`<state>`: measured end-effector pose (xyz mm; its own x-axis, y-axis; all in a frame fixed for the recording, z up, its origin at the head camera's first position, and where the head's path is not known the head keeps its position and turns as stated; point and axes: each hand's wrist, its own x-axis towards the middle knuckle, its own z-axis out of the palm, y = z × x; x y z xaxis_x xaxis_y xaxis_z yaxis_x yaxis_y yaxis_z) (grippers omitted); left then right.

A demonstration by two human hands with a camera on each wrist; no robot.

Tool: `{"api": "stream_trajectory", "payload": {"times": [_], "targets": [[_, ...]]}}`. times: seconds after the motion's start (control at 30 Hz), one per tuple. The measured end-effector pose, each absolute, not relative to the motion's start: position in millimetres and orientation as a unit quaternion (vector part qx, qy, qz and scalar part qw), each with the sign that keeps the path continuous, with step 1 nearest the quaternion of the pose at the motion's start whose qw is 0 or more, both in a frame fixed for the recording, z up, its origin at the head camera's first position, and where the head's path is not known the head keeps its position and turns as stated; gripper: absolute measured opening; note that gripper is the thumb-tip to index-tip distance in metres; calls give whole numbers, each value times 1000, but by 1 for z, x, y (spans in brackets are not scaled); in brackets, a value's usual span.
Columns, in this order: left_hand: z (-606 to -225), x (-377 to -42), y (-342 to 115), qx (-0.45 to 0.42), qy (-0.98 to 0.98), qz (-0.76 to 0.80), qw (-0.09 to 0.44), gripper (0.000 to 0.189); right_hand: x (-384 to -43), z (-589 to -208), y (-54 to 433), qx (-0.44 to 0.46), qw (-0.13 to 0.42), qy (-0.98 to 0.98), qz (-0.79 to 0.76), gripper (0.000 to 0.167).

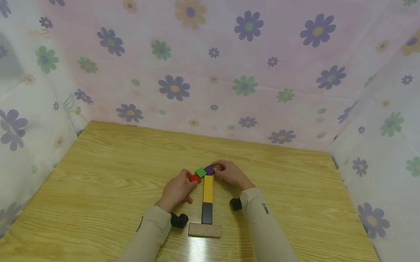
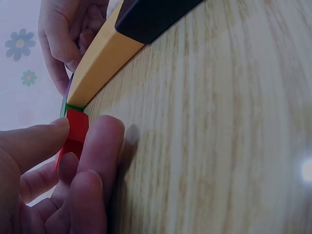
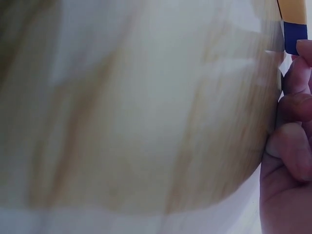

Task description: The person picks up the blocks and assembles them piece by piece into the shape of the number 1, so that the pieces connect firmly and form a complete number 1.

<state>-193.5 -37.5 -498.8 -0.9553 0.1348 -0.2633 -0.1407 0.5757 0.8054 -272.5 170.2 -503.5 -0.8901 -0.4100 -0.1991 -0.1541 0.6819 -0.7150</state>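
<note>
My left hand [image 1: 175,190] pinches a small red block [image 1: 195,179] between thumb and fingers, as the left wrist view shows up close. A green block [image 1: 200,172] sits against the red one, and a purple block [image 1: 209,170] follows, making a slanted row. The thumb and forefinger of my right hand [image 1: 232,174] hold the purple block at its right end; only a bit of that block [image 3: 295,37] shows in the right wrist view. Below the purple block runs a long yellow block [image 1: 208,189], then a black block [image 1: 207,213], then a plain wooden block [image 1: 205,231] lying crosswise.
The blocks lie on a wood-grain table [image 1: 117,151]. Flower-patterned cloth [image 1: 216,64] encloses its back and sides. A black wrist device [image 1: 179,221] sits at the left cuff, another black device [image 1: 236,204] at the right.
</note>
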Motion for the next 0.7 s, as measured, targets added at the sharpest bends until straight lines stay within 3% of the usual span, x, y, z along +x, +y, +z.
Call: {"api": "stream_trajectory", "payload": {"times": [0.7], "targets": [[-496, -192, -37, 0, 880, 453, 146, 35, -274, -508, 172, -157, 164, 902, -368, 31]]}}
